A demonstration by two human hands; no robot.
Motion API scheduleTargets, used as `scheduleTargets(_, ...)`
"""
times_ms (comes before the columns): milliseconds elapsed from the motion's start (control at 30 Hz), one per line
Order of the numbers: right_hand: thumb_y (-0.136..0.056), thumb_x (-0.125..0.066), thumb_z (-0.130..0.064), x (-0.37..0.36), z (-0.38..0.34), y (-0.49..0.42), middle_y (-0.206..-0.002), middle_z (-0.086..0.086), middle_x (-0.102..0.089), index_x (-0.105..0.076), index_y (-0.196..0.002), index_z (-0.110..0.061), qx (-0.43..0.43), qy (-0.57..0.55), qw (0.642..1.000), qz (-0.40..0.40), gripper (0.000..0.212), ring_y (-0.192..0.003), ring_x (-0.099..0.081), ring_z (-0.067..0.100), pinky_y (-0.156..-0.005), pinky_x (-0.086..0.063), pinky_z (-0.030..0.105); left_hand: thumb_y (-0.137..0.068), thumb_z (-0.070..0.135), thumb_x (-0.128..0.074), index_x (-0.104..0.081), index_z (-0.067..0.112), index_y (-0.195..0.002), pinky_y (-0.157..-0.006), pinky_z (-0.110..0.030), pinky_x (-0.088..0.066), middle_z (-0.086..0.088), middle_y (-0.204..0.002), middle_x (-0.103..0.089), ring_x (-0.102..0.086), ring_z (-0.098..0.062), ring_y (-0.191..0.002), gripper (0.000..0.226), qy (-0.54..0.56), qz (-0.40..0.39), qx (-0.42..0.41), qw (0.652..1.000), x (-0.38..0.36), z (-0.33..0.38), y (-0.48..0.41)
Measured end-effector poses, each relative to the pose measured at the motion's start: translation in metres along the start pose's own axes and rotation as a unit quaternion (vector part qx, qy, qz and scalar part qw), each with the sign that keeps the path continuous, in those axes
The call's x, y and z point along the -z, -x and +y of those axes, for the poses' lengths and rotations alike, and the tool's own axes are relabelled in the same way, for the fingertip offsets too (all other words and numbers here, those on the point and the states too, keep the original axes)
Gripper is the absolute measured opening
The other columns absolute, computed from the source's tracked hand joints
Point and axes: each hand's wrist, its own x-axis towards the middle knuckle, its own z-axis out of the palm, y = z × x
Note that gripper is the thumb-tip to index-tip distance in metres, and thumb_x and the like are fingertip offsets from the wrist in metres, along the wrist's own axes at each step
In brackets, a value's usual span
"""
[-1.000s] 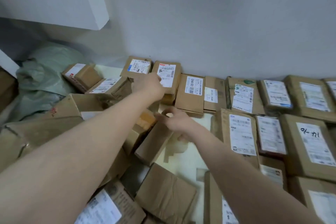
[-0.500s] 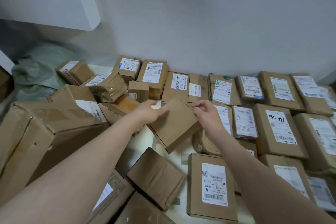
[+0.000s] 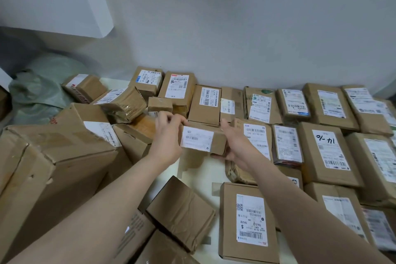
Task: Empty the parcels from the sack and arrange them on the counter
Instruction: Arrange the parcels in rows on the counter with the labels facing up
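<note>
Head view: cream counter crowded with brown parcels, rowed label-up at right, jumbled at left around a big dented carton. Green sack slumped far left by the wall, contents hidden. Small labelled parcel held mid-counter, label facing camera; left hand and right hand each grasp one end.

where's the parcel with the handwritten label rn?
Head view, right of centre: the handwritten-label parcel lies flat in the second row from the wall, right of the small parcel held by the right hand.
</note>
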Motion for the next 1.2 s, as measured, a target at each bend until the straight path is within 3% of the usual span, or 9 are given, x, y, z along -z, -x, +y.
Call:
scheduleTargets(100, -0.086, -0.068, -0.04, -0.01, 0.002, -0.005, -0.112, 0.009, -0.069, -0.052, -0.13, -0.015, -0.024, -0.006, 1.0, 0.009, 0.053, -0.098, -0.069, 0.027, -0.082, -0.057, 0.055, -0.071, 0.012, -0.08, -0.05, 0.027, -0.112, -0.098, -0.019, -0.029, -0.002, -0.13, -0.029, -0.033, -0.019, -0.124, 0.054, 0.007, -0.016, 0.024, 1.0, -0.006, -0.006, 0.003)
scheduleTargets(167, -0.092, -0.062, -0.018, -0.014, 0.006, -0.006, -0.108, 0.01, -0.067, -0.043, -0.126, -0.016, -0.03, -0.036, 0.999, 0.004, 0.039, -0.091, -0.069, 0.026, -0.08, -0.058, 0.052, -0.073, 0.002, -0.075, -0.035, 0.03, -0.14, -0.107, -0.026, -0.03, -0.008, -0.145, -0.016, -0.032, -0.026, -0.133, 0.083, 0.035, -0.062, 0.128, 0.989, -0.007, -0.003, 0.001)
scheduleTargets(267, -0.093, -0.054, 0.0, -0.019, 0.011, -0.002, -0.117, 0.01, -0.06, -0.03, -0.126, -0.026, -0.036, -0.093, 0.995, -0.028, 0.049, -0.092, -0.065, 0.028, -0.068, -0.057, 0.048, -0.075, -0.001, -0.074, -0.011, 0.031, -0.153, -0.108, -0.032, -0.035, -0.007, -0.148, -0.015, -0.038, -0.024, -0.127, 0.106, 0.134, -0.103, 0.259, 0.951, -0.003, 0.003, -0.007)
scheduleTargets(533, -0.097, -0.049, -0.015, -0.009, 0.021, 0.003, -0.107, 0.017, -0.064, -0.058, -0.121, -0.004, -0.127, -0.002, 0.989, -0.08, 0.028, -0.092, -0.067, 0.032, -0.082, -0.059, 0.05, -0.088, 0.005, -0.067, -0.049, 0.026, -0.133, -0.078, -0.023, -0.048, 0.002, -0.121, -0.063, -0.059, -0.014, -0.103, 0.053, 0.287, -0.097, 0.279, 0.911, -0.013, 0.004, -0.016)
scheduleTargets(633, -0.1, -0.047, -0.035, -0.006, 0.024, 0.007, -0.112, 0.023, -0.063, -0.052, -0.128, -0.004, -0.152, 0.077, 0.981, -0.092, 0.042, -0.086, -0.072, 0.039, -0.079, -0.06, 0.045, -0.091, 0.005, -0.063, -0.039, 0.029, -0.144, -0.076, -0.022, -0.046, 0.007, -0.127, -0.058, -0.055, -0.014, -0.106, 0.063, 0.287, -0.097, 0.272, 0.913, -0.026, 0.009, -0.017)
scheduleTargets(733, -0.102, -0.034, -0.049, -0.007, 0.017, 0.013, -0.099, 0.029, -0.068, -0.037, -0.138, -0.005, -0.162, 0.166, 0.971, -0.056, 0.057, -0.067, -0.071, 0.035, -0.053, -0.059, 0.034, -0.095, 0.012, -0.06, -0.017, 0.025, -0.154, -0.098, -0.032, -0.043, 0.004, -0.145, -0.044, -0.048, -0.019, -0.123, 0.075, 0.263, -0.132, 0.307, 0.905, -0.045, 0.016, -0.013)
scheduleTargets(800, -0.104, -0.031, -0.041, -0.003, 0.011, 0.016, -0.091, 0.024, -0.073, -0.048, -0.123, 0.003, -0.11, 0.251, 0.962, -0.001, 0.051, -0.061, -0.067, 0.031, -0.045, -0.054, 0.027, -0.098, 0.027, -0.055, -0.021, 0.026, -0.153, -0.096, -0.042, -0.05, 0.002, -0.147, -0.045, -0.051, -0.024, -0.122, 0.065, 0.258, -0.172, 0.332, 0.891, -0.059, 0.023, -0.006)
scheduleTargets(933, -0.097, -0.043, -0.035, 0.015, 0.006, 0.006, -0.077, 0.001, -0.069, -0.061, -0.086, -0.014, 0.081, 0.448, 0.877, 0.154, 0.029, -0.075, -0.065, 0.024, -0.065, -0.052, 0.032, -0.103, 0.029, -0.044, -0.038, 0.033, -0.143, -0.069, -0.046, -0.06, -0.001, -0.128, -0.058, -0.062, -0.027, -0.105, 0.04, 0.334, -0.205, 0.359, 0.847, -0.073, 0.042, -0.005)
scheduleTargets(1200, -0.096, -0.052, -0.035, 0.023, 0.021, 0.008, -0.083, -0.002, -0.058, -0.05, -0.102, -0.02, 0.122, 0.438, 0.87, 0.188, 0.016, -0.078, -0.057, 0.019, -0.062, -0.04, 0.03, -0.102, 0.032, -0.045, -0.037, 0.03, -0.146, -0.098, -0.043, -0.05, 0.003, -0.139, -0.053, -0.055, -0.024, -0.119, 0.045, 0.247, -0.174, 0.288, 0.909, -0.08, 0.056, -0.006)
